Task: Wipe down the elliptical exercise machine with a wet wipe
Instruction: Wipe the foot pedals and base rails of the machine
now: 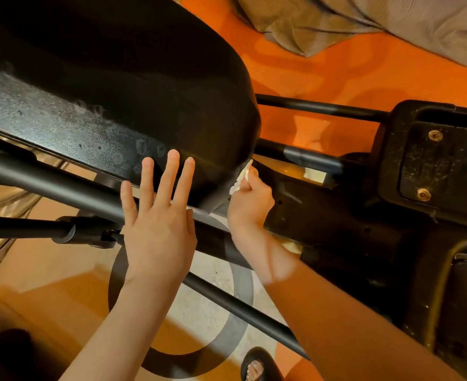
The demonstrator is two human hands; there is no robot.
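Wipe first: the small crumpled white wet wipe (242,176) is bunched in my right hand (250,200), fingers curled round it, and I press it to the rounded end of the big black plastic flywheel housing (133,86) of the elliptical, right at its lower corner. My left hand (159,215) lies flat, fingers straight and spread, gripping nothing, fingertips against the housing's dusty grey top edge (62,127), steadying me as I lean in. Finger smudges show in that dust, so plenty of surface is left to clean, by my reckoning.

Below my wrists a black metal tube (227,295) runs diagonally, and to the right sits the black foot pedal with its two rusty screws (430,166). Under it all, orange floor (350,72) with a grey ring marking (240,303); a beige cloth (391,20) is heaped at the top, and my black sandal (257,364) pokes in at the bottom.

Risks from here, as I judge them: the wipe is a tiny wad, so it could just smear the grime around or slip out of my pinch at that curved corner. My resting left palm could print fresh marks into the dust. And if the linkage shifts under my weight, my forearms are right over that tube.
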